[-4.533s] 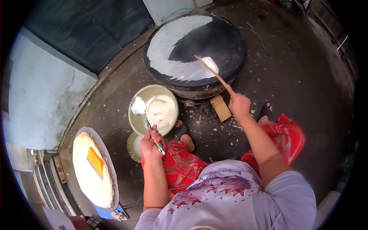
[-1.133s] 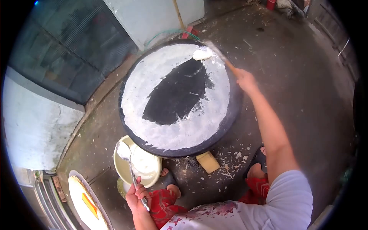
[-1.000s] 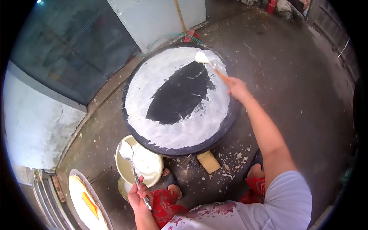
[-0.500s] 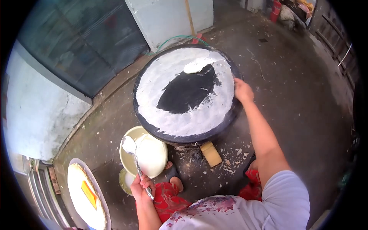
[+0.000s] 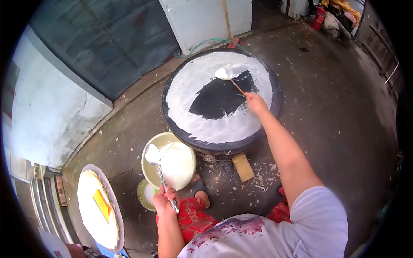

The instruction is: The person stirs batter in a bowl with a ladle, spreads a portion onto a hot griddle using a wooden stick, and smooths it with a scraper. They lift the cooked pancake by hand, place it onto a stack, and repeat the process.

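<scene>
My right hand (image 5: 256,103) is closed on the thin handle of a wooden spreader (image 5: 238,87) above a large round black griddle (image 5: 215,101). The spreader's far end is buried in a white lump of batter (image 5: 222,73). A thin layer of white batter (image 5: 189,81) rings the griddle, around a bare dark patch in the middle. My left hand (image 5: 165,203) grips the metal handle of a ladle (image 5: 161,173). Its bowl is coated white and sits over the pale bucket (image 5: 145,162), which holds white batter (image 5: 178,165).
To the left, a stack of thin round sheets (image 5: 92,210) carries an orange-yellow piece (image 5: 102,205). A smaller bowl (image 5: 142,200) stands against the bucket. Below the griddle lie a tan block (image 5: 243,167) and scattered flakes. A green hose (image 5: 206,41) runs behind, near the wall.
My right hand has moved from the griddle's right edge inward over its surface, and the spreader's handle now shows. My left hand still holds the ladle over the bucket. The view has shifted slightly.
</scene>
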`<state>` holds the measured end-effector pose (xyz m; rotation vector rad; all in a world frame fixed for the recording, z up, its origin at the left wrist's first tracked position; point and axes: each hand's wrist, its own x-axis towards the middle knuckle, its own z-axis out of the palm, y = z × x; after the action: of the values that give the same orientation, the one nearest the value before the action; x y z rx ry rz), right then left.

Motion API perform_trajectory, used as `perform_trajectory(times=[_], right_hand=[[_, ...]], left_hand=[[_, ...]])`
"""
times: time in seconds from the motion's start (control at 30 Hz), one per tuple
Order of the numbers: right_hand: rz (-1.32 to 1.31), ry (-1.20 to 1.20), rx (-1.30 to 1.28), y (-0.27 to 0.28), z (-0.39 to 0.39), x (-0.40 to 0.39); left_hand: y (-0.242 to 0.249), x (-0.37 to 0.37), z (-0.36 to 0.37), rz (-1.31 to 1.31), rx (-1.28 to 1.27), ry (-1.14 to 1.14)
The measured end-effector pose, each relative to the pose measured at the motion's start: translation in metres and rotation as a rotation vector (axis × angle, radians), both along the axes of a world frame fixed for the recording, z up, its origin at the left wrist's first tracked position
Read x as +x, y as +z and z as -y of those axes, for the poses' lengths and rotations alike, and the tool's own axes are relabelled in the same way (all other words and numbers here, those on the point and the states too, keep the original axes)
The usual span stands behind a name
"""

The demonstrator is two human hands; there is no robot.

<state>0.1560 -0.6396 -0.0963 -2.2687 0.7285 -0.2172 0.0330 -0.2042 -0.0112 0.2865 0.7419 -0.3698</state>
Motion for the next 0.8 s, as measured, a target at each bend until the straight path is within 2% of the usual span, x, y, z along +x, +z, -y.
perform_trajectory(times=[0.13,0.2,0.23,0.33,0.4,0.43,0.5,0.53,0.6,0.63,0.7,0.73,0.8], right_hand=[[-0.051,0.134,0.164,0.021,0.006,-0.027],[-0.022,-0.149,-0.015,0.032,0.004,-0.043],[-0.026,-0.147,-0.015,0.023,0.001,-0.044],[-0.011,-0.105,0.033,0.0,-0.018,-0.029],[-0.011,0.113,-0.067,0.0,-0.034,-0.026],[-0.012,0.115,-0.067,0.004,-0.032,-0.027],[-0.095,0.143,0.156,0.03,-0.029,-0.03],[-0.096,0.148,0.155,0.026,-0.029,-0.028],[-0.038,-0.043,0.09,0.008,-0.031,-0.024],[-0.039,-0.042,0.094,-0.003,-0.034,-0.023],[0.062,0.23,-0.088,-0.021,-0.039,-0.022],[0.059,0.234,-0.087,-0.017,-0.034,-0.028],[-0.05,0.333,0.119,0.013,-0.026,-0.043]], left_hand=[[0.003,0.0,0.0,-0.01,-0.005,-0.007],[0.003,-0.001,-0.001,-0.005,0.038,-0.025],[0.002,-0.002,-0.002,-0.01,0.038,-0.024],[-0.002,-0.002,-0.003,0.01,0.019,-0.017],[0.001,-0.003,-0.002,0.009,0.001,-0.033],[0.002,-0.003,-0.002,0.013,-0.018,-0.054],[0.001,-0.004,-0.005,0.01,-0.003,-0.054],[0.002,-0.004,-0.003,0.01,0.013,-0.048],[0.003,-0.006,-0.001,0.005,0.032,-0.044],[0.004,-0.006,-0.002,0.007,0.046,-0.051],[0.004,-0.005,-0.003,0.009,0.059,-0.052],[0.003,-0.006,-0.005,0.015,0.054,-0.061],[0.0,-0.006,-0.007,0.022,0.047,-0.067]])
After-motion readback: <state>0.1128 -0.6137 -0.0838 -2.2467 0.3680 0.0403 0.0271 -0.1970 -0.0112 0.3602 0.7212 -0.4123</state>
